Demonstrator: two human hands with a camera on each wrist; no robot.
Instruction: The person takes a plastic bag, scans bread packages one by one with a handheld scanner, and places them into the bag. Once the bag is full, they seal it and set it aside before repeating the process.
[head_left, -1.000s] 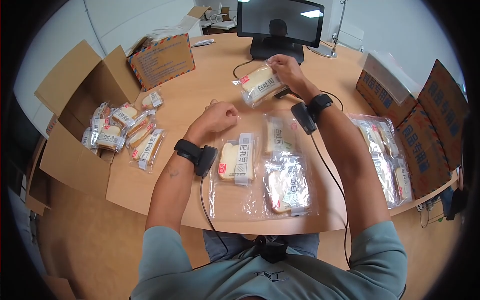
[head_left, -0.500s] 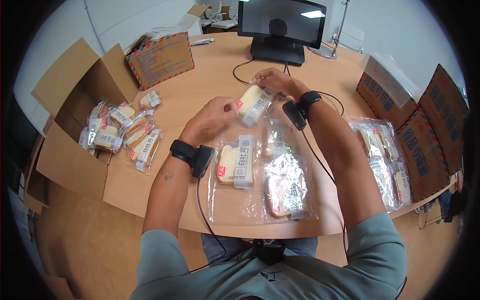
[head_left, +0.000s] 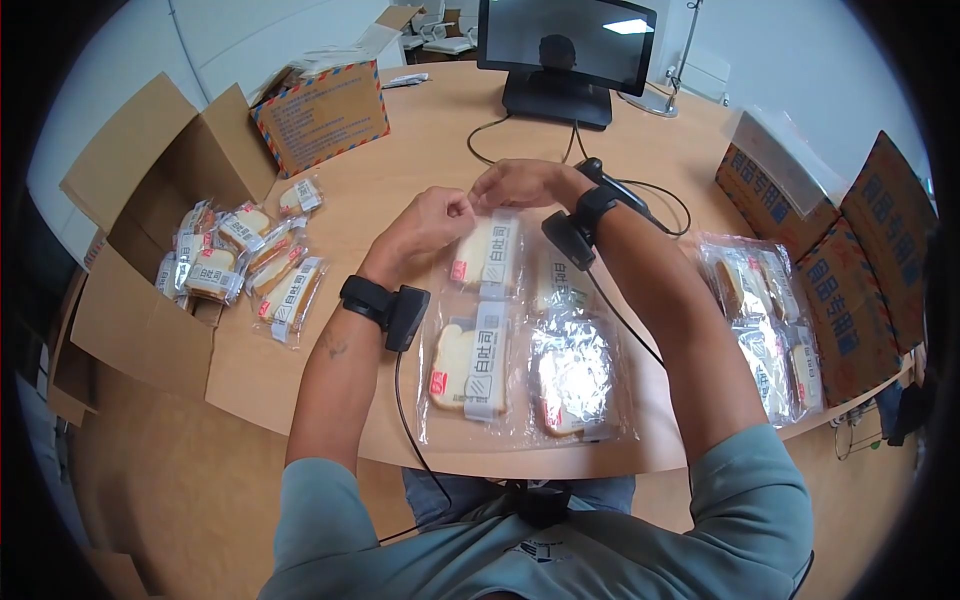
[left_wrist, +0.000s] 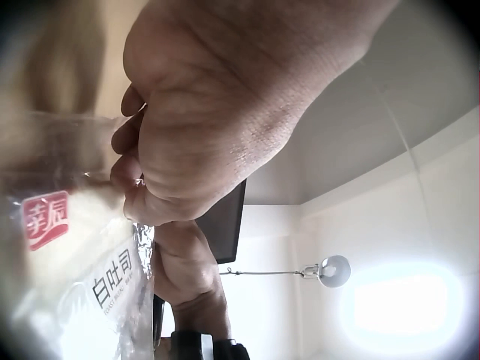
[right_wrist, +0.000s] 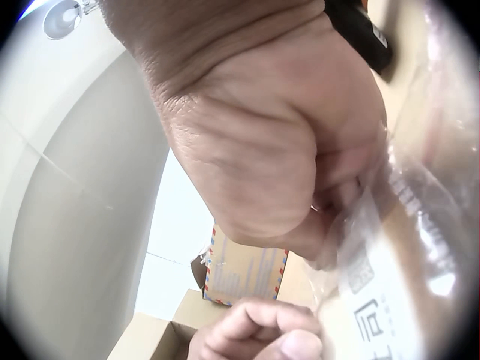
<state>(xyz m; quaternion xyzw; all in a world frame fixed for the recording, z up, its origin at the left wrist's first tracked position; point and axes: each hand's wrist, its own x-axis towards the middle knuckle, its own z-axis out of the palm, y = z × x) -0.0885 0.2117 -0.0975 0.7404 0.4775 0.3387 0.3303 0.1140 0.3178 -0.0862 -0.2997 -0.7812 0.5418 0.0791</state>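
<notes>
A large clear plastic bag (head_left: 513, 425) lies on the table with several wrapped bread slices in it, including a front-left packet (head_left: 468, 370) and a front-right packet (head_left: 577, 375). At the bag's far end my right hand (head_left: 522, 184) pinches the wrapper of another bread packet (head_left: 484, 258); its fingers (right_wrist: 322, 244) are curled at the wrapper's end. My left hand (head_left: 430, 225) is right beside it, fingers (left_wrist: 127, 169) curled on the edge of the clear plastic. The two hands nearly meet above the packet.
On the left, an open carton (head_left: 150, 310) has a pile of bread packets (head_left: 215, 265) at its mouth. A filled bag (head_left: 765, 330) lies at right, beside printed cartons (head_left: 850, 280). A monitor (head_left: 565, 50) and cables stand behind; a striped-edge box (head_left: 320, 115) is back left.
My right hand has brought its bread packet left and down to the bag's far left part. The front-left packet has slid toward me. My left hand has stayed near the bag's far edge.
</notes>
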